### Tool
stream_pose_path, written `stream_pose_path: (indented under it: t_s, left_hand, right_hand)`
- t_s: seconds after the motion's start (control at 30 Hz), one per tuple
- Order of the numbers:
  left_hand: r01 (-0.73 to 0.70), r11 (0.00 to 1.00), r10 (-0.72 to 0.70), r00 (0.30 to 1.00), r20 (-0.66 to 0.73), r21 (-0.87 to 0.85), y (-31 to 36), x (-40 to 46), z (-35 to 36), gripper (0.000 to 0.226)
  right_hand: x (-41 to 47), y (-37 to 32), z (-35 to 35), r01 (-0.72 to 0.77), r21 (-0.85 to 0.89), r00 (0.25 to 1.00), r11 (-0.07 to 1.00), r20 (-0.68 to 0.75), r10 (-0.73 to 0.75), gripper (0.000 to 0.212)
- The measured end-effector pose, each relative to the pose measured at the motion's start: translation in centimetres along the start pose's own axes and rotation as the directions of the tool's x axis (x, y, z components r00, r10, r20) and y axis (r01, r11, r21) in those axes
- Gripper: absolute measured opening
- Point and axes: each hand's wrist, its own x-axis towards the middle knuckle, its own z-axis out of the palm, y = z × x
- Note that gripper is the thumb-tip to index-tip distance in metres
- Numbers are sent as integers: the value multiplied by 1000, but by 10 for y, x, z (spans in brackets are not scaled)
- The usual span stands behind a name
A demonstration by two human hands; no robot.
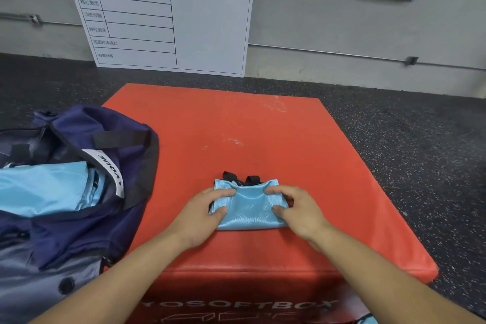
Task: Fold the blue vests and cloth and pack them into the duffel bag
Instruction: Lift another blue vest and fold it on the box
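While your left hand [207, 208] and right hand [294, 208] pinch the folded blue vest [249, 208] mid-frame, the duffel bag [79, 192] gapes at left.

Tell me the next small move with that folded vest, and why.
Probably lift the vest and carry it left into the duffel bag. It already lies folded small on the red box, the left hand and right hand grip its two sides, and the bag stands open beside the box with blue cloth already inside.
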Motion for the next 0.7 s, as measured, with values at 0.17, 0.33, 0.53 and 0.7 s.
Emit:
stream_pose_path:
  t_s: [0.17, 0.33, 0.53, 0.7]
  left_hand:
    - [47, 970, -66, 995, -73, -239, 7, 3, -23, 56]
    - [68, 956, -107, 987, -123, -285, 9, -9, -51, 58]
    - [34, 958, -97, 973, -211, -284, 8, -34, -97, 64]
    - [25, 959, -122, 936, -329, -282, 5, -58, -149, 66]
  right_hand:
    - [1, -18, 3, 21, 183, 999, 983, 20, -25, 60]
    - [2, -49, 11, 41, 295, 997, 955, 50, -59, 64]
    - [2, -94, 38, 141, 325, 984, 935, 58, -169, 66]
    - [-1, -142, 73, 254, 343, 955, 905, 57, -290, 67]
